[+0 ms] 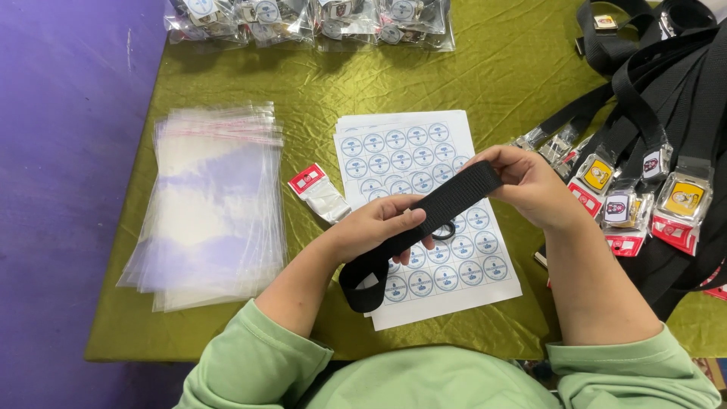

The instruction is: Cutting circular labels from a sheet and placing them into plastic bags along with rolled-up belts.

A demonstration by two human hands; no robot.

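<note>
A stack of white sticker sheets (pixel 424 220) printed with rows of round blue-and-white labels lies at the middle of the desk (pixel 485 83), which is draped in a wrinkled olive-green cloth. To its left rests a thick pile of clear plastic bags (pixel 208 204) with a red strip along the top edge, and between the two lies a small red-and-white tag in a clear sleeve (pixel 318 191). Along the far edge sit filled clear packets (pixel 310 19) holding round badges. At the right, a heap of black belts (pixel 659 113) spreads out, their square buckles (pixel 685 198) showing yellow, white and red faces with red tags beneath.

Above the sheets, both hands hold a black webbing strap (pixel 428 227) slantwise. The left hand (pixel 375 227) has its fingers closed over the strap's lower part, thumb on top, with a loop of strap hanging beneath the wrist. The right hand (pixel 530 185) pinches the upper end, fingers curled around it.

Something small and dark shows under the strap near the left fingertips, possibly a ring, but it is too hidden to tell. The belts run out of view at the right.
</note>
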